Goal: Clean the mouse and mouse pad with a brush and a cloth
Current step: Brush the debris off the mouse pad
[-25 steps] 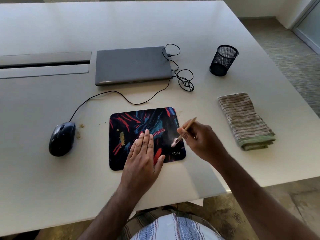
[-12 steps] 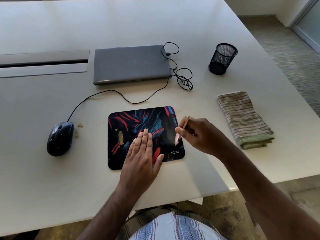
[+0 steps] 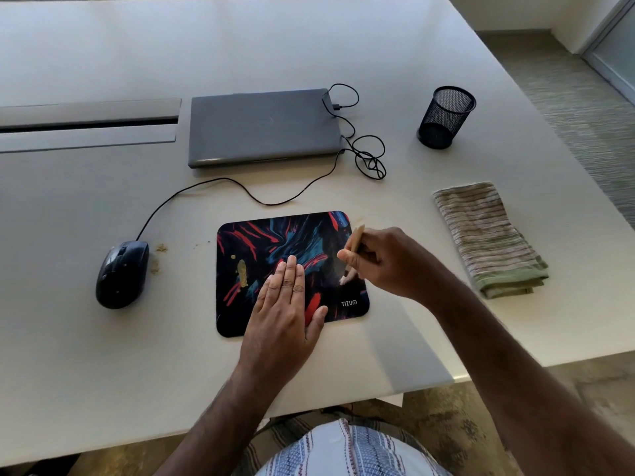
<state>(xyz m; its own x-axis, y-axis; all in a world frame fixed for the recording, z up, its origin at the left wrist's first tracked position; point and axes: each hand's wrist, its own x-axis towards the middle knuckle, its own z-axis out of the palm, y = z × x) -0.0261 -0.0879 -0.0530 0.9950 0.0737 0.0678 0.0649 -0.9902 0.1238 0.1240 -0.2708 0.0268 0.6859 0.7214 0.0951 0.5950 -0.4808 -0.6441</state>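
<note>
1. Pressing flat on the near half of the mouse pad (image 3: 275,249), the left hand (image 3: 285,314) lies fully open, fingers together and straight, gripping nothing; it sits where it was a second ago, pinning the pad to the tabletop (image 3: 103,355).
2. Just to the right, the right hand (image 3: 381,262) is closed in a pencil-like pinch around the brush (image 3: 352,250). Over the last second the brush has swung from a slanted lie to nearly upright and crept inward over the pad's right side, with the pale bristles down at the surface. I judge this to be a sweeping stroke under way, so pad cleaning is in progress.
3. On the pad's left part a tan smear (image 3: 242,273) shows, well apart from the bristles; that patch looks untouched, so the brushing is far from finished.
4. Left of the pad, the mouse (image 3: 122,274) rests on the tabletop with crumbs (image 3: 159,249) just beside it; nobody touches it, and its turn seems yet to come.
5. Right of the pad, the folded striped cloth (image 3: 488,235) lies unused.
6. Farther back sits the closed laptop (image 3: 263,127), the mouse's cable (image 3: 220,182) running up to it.
7. Farthest right stands the mesh pen cup (image 3: 445,116), the only container here; nothing shows inside.
</note>
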